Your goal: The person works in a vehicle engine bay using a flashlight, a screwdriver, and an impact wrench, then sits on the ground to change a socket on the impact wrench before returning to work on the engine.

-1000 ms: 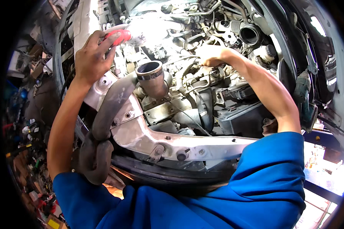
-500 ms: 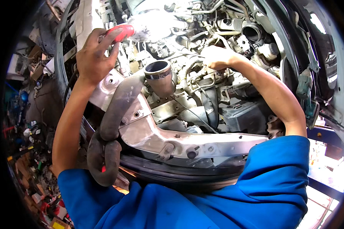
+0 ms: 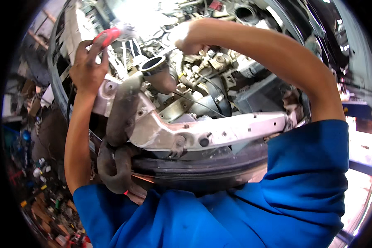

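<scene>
My left hand (image 3: 91, 66) grips a red cylindrical tool (image 3: 107, 37), apparently a light, at the upper left of the engine bay (image 3: 229, 58); bright glare spreads beside it. My right hand (image 3: 188, 39) reaches among the engine parts with curled fingers, partly washed out and hidden, on something I cannot make out. Between and below my hands stand a metal pipe with an open round mouth (image 3: 159, 76) and a thick, bent dark hose (image 3: 122, 111), which hangs over the pale front crossmember (image 3: 227, 130).
A black plastic box (image 3: 254, 95) sits at the right of the bay. An open corrugated duct (image 3: 246, 14) lies at the top, and the body edge runs down the right. Cluttered parts and debris (image 3: 43, 198) cover the area at the left. A dark bumper (image 3: 202, 167) crosses below.
The view has shifted and blurred. My right hand and forearm have moved up and toward the left. My left hand, still holding the red tool, sits further left in the picture.
</scene>
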A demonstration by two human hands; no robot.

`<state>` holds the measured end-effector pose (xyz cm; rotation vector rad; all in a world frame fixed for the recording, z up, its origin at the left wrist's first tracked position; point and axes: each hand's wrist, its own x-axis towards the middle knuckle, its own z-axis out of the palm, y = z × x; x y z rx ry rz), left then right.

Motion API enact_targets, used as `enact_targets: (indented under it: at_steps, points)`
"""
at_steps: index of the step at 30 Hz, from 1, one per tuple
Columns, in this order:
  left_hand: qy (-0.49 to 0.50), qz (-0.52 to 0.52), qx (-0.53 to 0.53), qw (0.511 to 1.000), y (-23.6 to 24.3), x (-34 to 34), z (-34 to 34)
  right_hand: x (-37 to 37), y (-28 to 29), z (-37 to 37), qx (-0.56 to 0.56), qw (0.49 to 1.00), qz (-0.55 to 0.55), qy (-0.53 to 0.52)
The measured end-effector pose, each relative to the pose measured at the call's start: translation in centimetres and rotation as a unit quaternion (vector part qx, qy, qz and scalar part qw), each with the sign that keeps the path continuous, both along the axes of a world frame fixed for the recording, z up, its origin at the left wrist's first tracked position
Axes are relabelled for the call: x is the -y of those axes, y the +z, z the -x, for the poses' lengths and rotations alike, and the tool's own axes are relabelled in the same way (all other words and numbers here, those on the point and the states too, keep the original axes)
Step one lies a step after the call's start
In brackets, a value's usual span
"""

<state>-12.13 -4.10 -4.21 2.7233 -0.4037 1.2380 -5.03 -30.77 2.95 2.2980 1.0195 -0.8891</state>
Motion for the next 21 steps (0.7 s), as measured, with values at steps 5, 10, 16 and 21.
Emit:
enact_targets:
  at_steps: [5,10,16,21]
  points:
    - [0.007,-0.048,0.082,0.995,0.9,0.5,0.2,0.8,0.3,2.7,0.091,0.987,-0.079,0.109]
    - [0.081,-0.104,0.062,0.989,2.1,-1.6,-1.0,2.1,-1.6,1.3,0.131,0.965,-0.172,0.145]
    - [0.131,-0.163,-0.026,0.978,1.0,-4.5,-1.6,-0.6,-1.5,1.8,0.150,0.972,-0.140,0.115]
    - [0.123,-0.071,-0.150,0.978,-0.6,-5.5,-1.7,0.8,-2.1,1.6,0.095,0.973,-0.205,0.054]
